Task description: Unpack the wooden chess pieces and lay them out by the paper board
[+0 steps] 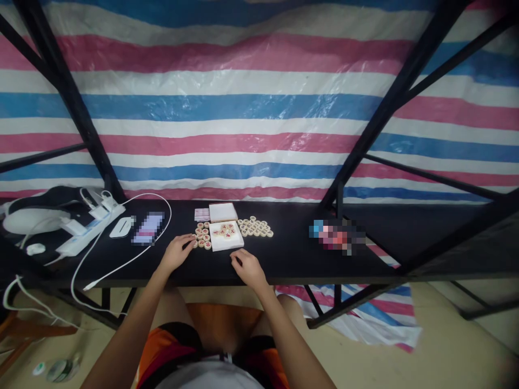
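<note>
Several round wooden pieces with red marks (206, 237) stand in rows left of an open white box (227, 244). More pieces (225, 230) lie inside the box, and its white lid (223, 212) rests just behind it. Right of the box is a loose group of round pieces (255, 227). My left hand (178, 252) is at the left edge of the rows, its fingertips at the pieces; whether it grips one is too small to tell. My right hand (247, 266) rests at the box's front right corner, fingers curled; what they hold, if anything, is hidden.
A pinkish paper (201, 214) lies behind the rows. To the left are a blurred phone (148, 228), a white device (122, 227), a power strip (89, 229) and a looping white cable (121, 269). Blurred colourful items (334, 236) sit right, near black frame bars (365, 132).
</note>
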The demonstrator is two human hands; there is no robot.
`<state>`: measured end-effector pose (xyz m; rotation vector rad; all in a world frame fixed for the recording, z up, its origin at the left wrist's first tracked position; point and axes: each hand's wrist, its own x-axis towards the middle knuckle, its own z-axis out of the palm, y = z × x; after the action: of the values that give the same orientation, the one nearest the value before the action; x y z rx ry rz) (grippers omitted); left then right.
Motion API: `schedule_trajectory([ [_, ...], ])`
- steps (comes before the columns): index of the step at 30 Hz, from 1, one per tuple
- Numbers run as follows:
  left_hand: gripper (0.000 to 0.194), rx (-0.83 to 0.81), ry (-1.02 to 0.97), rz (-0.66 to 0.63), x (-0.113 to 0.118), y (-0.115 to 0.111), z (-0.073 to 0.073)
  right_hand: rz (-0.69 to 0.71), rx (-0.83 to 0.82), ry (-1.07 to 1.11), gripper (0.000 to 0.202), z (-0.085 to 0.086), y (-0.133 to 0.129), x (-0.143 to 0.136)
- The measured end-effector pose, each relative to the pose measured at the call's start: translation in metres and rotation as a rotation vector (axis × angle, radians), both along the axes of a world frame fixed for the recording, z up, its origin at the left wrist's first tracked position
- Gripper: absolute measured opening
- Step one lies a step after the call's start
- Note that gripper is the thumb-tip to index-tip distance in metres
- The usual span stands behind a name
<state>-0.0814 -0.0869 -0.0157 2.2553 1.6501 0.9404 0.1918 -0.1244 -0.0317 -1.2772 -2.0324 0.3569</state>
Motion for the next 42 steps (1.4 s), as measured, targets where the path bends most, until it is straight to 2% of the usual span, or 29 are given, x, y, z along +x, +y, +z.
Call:
schedule_trajectory([
  [7, 0.032, -0.007, 0.068, 0.017, 0.0, -0.002, 0.0, -0.019, 0.019, 0.041, 0.021, -0.002, 0.001, 0.0],
  [10, 0.034, -0.022, 0.062, 0.035, 0.0, -0.002, -0.001, -0.043, 0.081, 0.057, 0.022, 0.003, 0.003, 0.0],
  [14, 0.035, -0.006, 0.015, 0.052, 0.001, -0.002, -0.002, -0.087, 0.173, -0.106, 0.026, 0.018, 0.014, -0.005],
  [17, 0.033, 0.023, -0.017, 0.073, 0.0, -0.002, -0.002, -0.053, 0.215, -0.231, 0.033, 0.027, 0.026, -0.012],
  [23, 0.023, 0.207, -0.153, 0.156, 0.006, -0.017, 0.011, 0.028, 0.195, -0.381, 0.037, 0.028, 0.038, -0.022],
  [26, 0.022, 0.235, -0.191, 0.058, 0.025, -0.031, 0.017, 0.021, 0.196, -0.404, 0.038, 0.03, 0.04, -0.024],
  [30, 0.022, 0.134, -0.189, -0.141, 0.062, -0.041, 0.016, -0.009, 0.166, -0.451, 0.034, 0.035, 0.045, -0.027],
  [33, 0.021, 0.02, -0.231, -0.143, 0.08, -0.038, 0.01, -0.061, 0.1, -0.473, 0.028, 0.038, 0.052, -0.029],
  [39, 0.021, -0.102, -0.26, -0.148, 0.081, -0.031, 0.004, -0.16, -0.056, -0.452, 0.021, 0.047, 0.072, -0.035],
  [42, 0.021, -0.097, -0.236, -0.154, 0.081, -0.031, 0.004, -0.165, -0.036, -0.347, 0.019, 0.047, 0.069, -0.034],
])
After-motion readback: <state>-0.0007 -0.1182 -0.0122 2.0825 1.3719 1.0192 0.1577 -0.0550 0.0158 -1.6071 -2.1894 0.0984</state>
